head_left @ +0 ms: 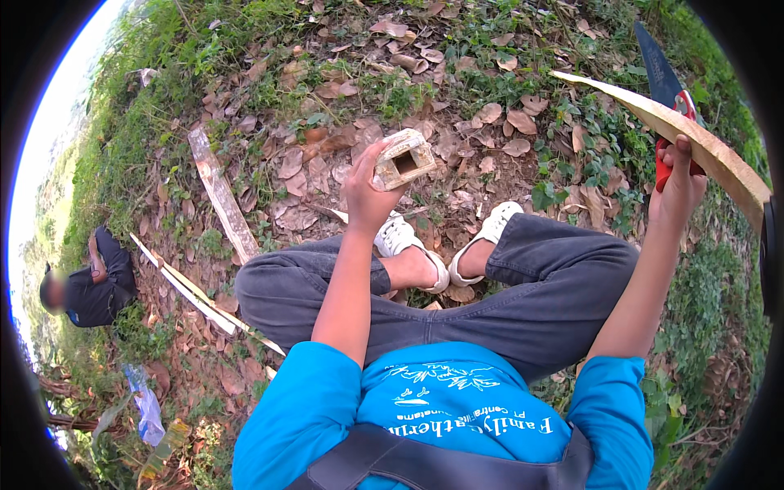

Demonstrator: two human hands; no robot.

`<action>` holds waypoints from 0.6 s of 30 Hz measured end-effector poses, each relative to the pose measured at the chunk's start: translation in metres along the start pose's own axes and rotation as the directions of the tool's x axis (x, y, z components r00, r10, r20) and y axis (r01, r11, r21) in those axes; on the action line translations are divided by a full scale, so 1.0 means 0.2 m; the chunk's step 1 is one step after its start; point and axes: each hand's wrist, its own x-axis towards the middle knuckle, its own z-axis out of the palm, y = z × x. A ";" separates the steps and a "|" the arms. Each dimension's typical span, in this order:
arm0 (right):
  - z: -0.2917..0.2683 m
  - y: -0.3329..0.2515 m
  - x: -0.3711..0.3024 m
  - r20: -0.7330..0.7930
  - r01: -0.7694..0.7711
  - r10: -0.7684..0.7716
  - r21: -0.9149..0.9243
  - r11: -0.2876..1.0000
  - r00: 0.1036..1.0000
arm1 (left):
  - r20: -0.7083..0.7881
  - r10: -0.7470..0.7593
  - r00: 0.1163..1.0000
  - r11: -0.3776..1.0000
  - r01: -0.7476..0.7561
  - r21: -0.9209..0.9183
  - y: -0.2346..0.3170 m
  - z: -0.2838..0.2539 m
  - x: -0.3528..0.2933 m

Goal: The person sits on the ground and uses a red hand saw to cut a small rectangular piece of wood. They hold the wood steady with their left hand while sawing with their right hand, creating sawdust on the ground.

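Observation:
My left hand (369, 192) is closed around a pale wooden block (418, 155) with a rectangular hollow in it. It holds the block raised in front of my shoes, with the opening showing. On the right, my right hand (679, 184) is closed around the red handle of a hand saw (658, 69), its dark blade pointing up and away. A long, curved-looking pale wooden plank (710, 155) crosses in front of the saw handle, touching the fingers. I cannot tell whether those fingers grip the plank too. Part of the saw handle is hidden behind it.
A weathered board (219, 192) lies on the leafy ground at left, with thin split wood strips (196, 296) nearer. Another person (98, 278) sits at the far left. A bluish plastic bag (147, 408) lies at lower left. My bent legs (547, 278) and white shoes (400, 237) are below.

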 end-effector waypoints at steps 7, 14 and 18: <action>-0.02 0.00 0.00 0.011 0.005 -0.005 -0.036 0.999 1.000 | -0.018 -0.035 0.999 0.999 0.035 -0.006 0.03 0.00 0.01; -0.05 0.03 0.02 0.028 0.001 0.000 -0.050 0.999 1.000 | -0.132 -0.558 0.819 0.647 0.330 -0.687 -0.12 -0.01 0.02; -0.05 0.00 0.02 0.034 0.025 -0.025 -0.003 1.000 0.999 | 0.097 -0.883 0.459 0.198 0.552 -0.810 -0.27 -0.03 -0.04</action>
